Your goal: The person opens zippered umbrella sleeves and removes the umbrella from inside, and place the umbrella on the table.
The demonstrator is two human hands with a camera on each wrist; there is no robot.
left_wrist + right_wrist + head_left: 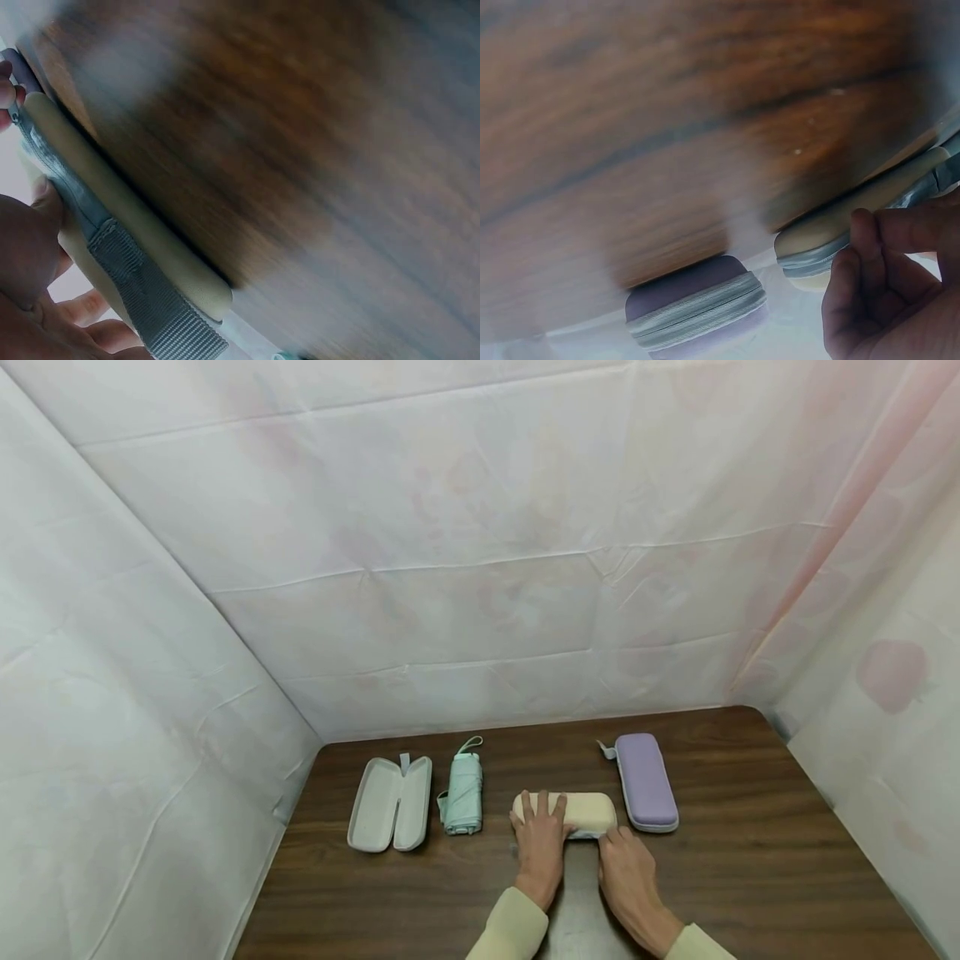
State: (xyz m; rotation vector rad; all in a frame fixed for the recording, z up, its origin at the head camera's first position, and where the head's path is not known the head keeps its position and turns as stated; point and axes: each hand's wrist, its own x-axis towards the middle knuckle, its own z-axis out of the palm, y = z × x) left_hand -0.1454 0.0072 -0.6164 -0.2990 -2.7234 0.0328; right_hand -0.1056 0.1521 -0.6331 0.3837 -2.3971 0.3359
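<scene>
A cream zip case [592, 811] lies crosswise near the middle of the table. My left hand [541, 839] holds its left part, fingers spread over the top and thumb at the front side. A grey fabric strap [161, 300] hangs off the left end. At the front right corner my right hand [628, 868] pinches the zipper pull, which its fingers mostly hide. In the right wrist view, the grey zipper band [814, 255] runs round the case's right end beside the pinching fingertips [864, 225].
Right of the cream case lies a closed purple case [647, 781] with a grey zipper. To the left are a folded mint umbrella [465, 793] and an opened pale grey case [377, 806]. Fabric curtains [480, 618] enclose the dark wooden table [750, 860].
</scene>
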